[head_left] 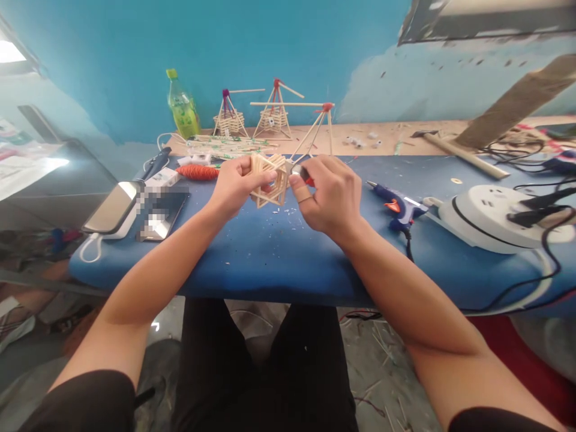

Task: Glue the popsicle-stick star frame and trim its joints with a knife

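My left hand (238, 183) is closed on a small frame of stacked wooden sticks (260, 195), with its thumb resting across the open middle. Close by on the right, my right hand (330, 189) grips a small cutter (297, 170) with a grey metal end and a bit of red. The metal end meets the right side of the frame or sits just beside it; I cannot tell which. Most of the cutter is hidden by my fingers. A tan bandage (304, 194) wraps one right finger. Pale shavings (288, 219) lie on the blue table below.
Several stick tripods (275, 111) stand at the back by a green bottle (182, 108). Left are orange twine (198, 173) and phones (164, 216). Right are a glue gun (398, 204), a white power strip (490, 216) with cords, and a hammer (468, 155).
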`<action>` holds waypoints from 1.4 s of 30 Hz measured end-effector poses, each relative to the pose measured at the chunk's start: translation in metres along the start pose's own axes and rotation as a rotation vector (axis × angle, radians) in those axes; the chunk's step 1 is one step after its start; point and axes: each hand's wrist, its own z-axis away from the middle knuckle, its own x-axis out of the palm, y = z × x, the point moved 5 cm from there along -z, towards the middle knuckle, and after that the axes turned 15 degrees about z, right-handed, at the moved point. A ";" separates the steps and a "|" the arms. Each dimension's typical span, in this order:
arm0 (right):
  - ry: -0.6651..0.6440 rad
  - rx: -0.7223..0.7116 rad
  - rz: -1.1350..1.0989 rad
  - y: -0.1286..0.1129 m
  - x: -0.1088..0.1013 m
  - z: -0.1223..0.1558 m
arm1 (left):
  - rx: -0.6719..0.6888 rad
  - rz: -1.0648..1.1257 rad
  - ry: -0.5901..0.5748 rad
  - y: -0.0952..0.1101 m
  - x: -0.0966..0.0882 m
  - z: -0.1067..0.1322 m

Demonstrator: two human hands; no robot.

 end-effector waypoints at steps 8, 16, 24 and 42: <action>0.044 -0.033 0.064 0.007 0.002 0.003 | 0.119 0.020 0.028 0.005 0.003 0.005; 0.073 -0.026 -0.032 0.005 0.000 0.003 | 0.155 0.077 0.019 0.001 0.003 0.005; 0.074 -0.002 -0.090 0.005 -0.002 0.003 | 0.212 0.088 0.000 -0.004 0.005 0.008; 0.036 -0.025 -0.007 0.007 -0.010 0.000 | 0.210 0.088 -0.052 0.000 0.008 0.011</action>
